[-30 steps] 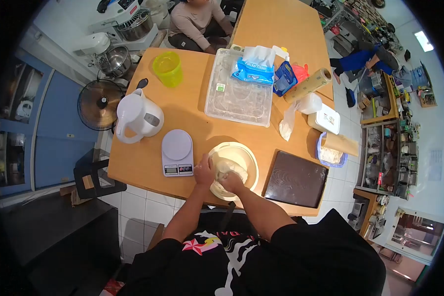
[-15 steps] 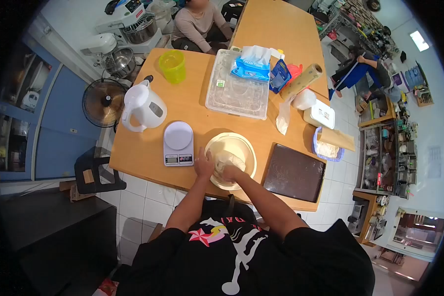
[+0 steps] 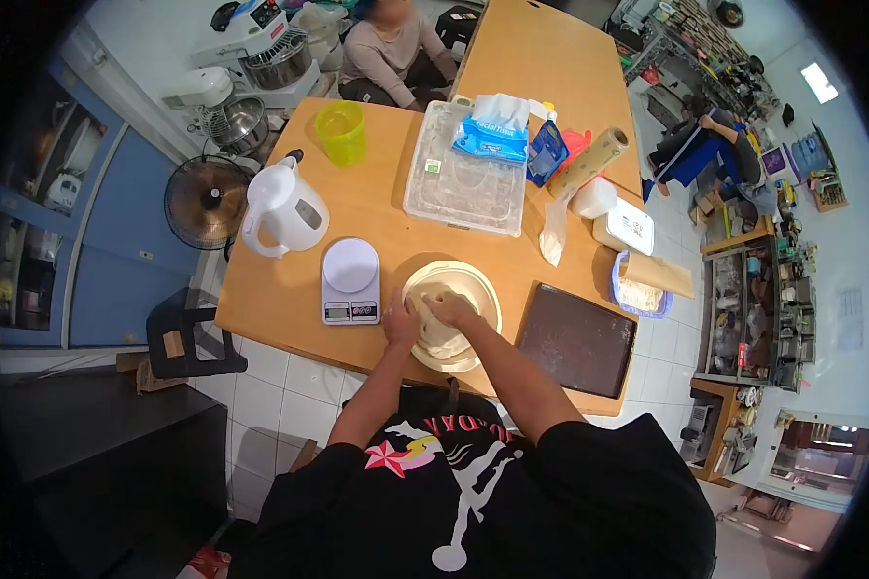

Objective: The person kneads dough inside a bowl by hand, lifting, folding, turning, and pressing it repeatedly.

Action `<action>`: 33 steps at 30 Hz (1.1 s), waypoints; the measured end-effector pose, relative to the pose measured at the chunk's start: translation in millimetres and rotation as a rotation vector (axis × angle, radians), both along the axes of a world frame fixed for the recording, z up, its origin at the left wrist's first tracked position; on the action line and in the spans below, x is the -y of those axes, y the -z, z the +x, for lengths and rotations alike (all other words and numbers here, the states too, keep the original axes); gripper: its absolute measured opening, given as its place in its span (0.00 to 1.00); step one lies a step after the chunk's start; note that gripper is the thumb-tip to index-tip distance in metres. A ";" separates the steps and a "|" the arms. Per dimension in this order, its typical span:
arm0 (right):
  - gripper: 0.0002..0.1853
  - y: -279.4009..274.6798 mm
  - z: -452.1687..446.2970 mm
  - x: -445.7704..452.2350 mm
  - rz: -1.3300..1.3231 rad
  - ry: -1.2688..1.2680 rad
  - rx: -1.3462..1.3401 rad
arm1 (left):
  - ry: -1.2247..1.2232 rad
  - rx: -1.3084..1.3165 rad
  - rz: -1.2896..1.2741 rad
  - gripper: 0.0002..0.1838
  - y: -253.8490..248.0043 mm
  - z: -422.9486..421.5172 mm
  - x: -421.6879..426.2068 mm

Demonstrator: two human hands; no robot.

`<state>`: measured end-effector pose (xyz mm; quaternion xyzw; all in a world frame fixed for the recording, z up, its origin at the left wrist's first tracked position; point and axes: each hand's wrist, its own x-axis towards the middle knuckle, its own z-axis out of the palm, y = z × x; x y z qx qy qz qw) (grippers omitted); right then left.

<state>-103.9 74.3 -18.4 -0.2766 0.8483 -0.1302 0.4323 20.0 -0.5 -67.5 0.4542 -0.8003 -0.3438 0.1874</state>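
A pale dough lies in a cream-coloured bowl close to the table's front edge. My left hand grips the bowl's left rim, its thumb towards the inside. Inside the bowl, my right hand has its fingers curled over the far part of the dough and closed on it. Part of the dough is hidden under that hand. Just left of the bowl stands a white kitchen scale, and to its right lies a dark baking tray.
A white electric kettle and a yellow-green cup stand at the left. Behind the bowl is a clear plastic box with a tissue pack on it. A blue tub holds white powder. One person sits beyond the table.
My right hand has moved from the near side of the dough to its far side. More of the dough now shows at the front of the bowl. My left hand stays at the rim.
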 end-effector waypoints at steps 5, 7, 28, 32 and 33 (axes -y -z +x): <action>0.46 1.4 20.6 -24.9 -0.076 -0.208 -0.258 | 0.019 0.033 0.015 0.19 16.8 -0.2 3.8; 0.46 -18.8 18.7 -43.9 -0.166 -0.223 -0.113 | 0.014 0.003 -0.023 0.19 16.4 1.3 3.5; 0.22 -35.1 35.0 -65.1 -0.159 -0.298 0.138 | 0.047 0.001 0.107 0.13 -11.9 -1.0 0.7; 0.26 -13.4 21.4 -19.8 -0.093 -0.361 0.007 | 0.008 -0.080 0.148 0.15 -13.8 -0.4 -0.9; 0.27 -12.1 19.8 -12.0 -0.110 -0.356 -0.004 | -0.004 -0.120 0.144 0.16 -12.9 -0.3 -0.1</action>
